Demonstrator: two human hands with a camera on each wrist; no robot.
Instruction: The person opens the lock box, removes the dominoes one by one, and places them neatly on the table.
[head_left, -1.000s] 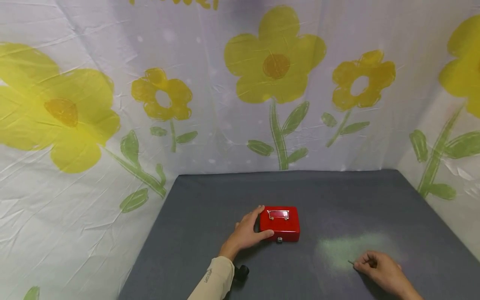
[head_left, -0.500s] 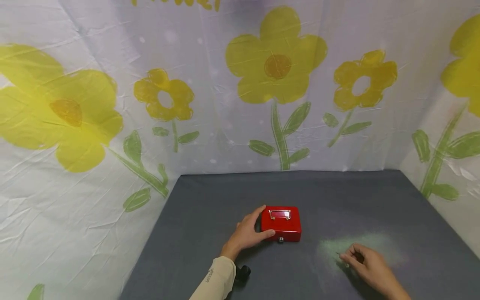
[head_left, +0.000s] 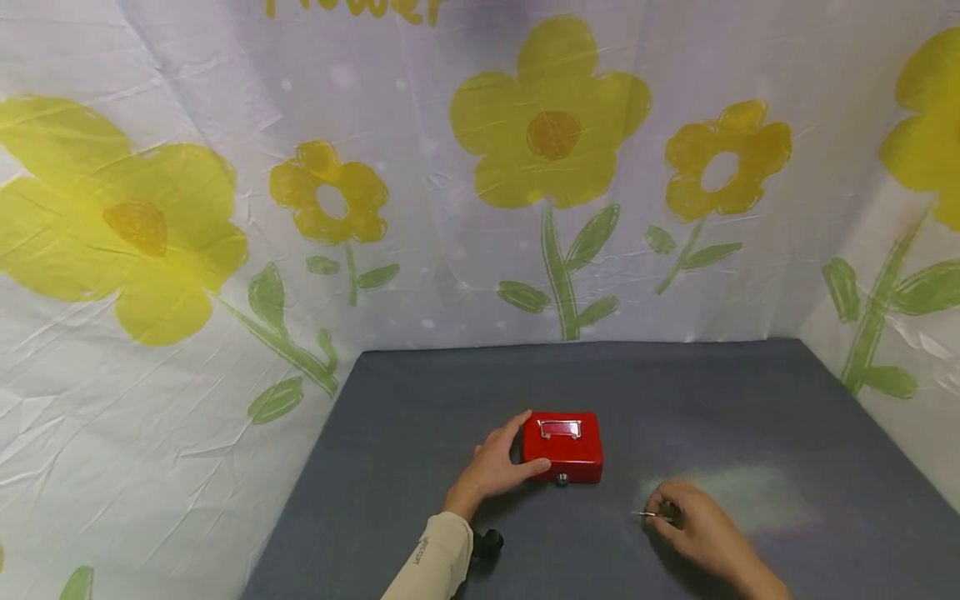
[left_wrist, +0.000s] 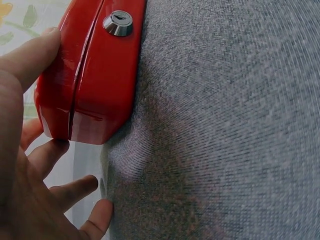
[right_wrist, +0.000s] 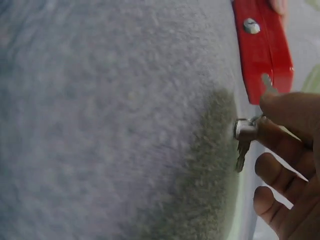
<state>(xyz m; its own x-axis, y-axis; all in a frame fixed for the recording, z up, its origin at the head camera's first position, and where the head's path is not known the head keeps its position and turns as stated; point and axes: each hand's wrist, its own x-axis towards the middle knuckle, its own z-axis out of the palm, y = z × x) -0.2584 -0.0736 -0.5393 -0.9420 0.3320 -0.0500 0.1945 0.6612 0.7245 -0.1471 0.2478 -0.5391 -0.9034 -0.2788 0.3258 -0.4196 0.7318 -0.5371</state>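
Observation:
A small red cash box (head_left: pixel 581 452) with a folding metal handle (head_left: pixel 561 428) on its lid sits closed on the table. My left hand (head_left: pixel 491 468) holds its left end, thumb at the front edge and forefinger at the far corner. The box's front bears a round silver lock (left_wrist: pixel 118 23) with a keyhole. To the right of the box, my right hand (head_left: pixel 693 527) pinches a key (right_wrist: pixel 268 81) between thumb and forefinger, its blade pointing left. From a metal ring (right_wrist: pixel 245 129) beneath, a second key (right_wrist: pixel 242 156) dangles.
A dark grey cloth covers the table (head_left: pixel 435 392). White fabric with yellow flowers (head_left: pixel 551 133) hangs behind and at both sides. A black rounded object (head_left: pixel 489 543) shows beside the left sleeve (head_left: pixel 435 554). A pale patch of light (head_left: pixel 757 496) falls right of the box.
My right hand has moved left toward the box, and the key it pinches has swung to point left. The left hand and the box have stayed put.

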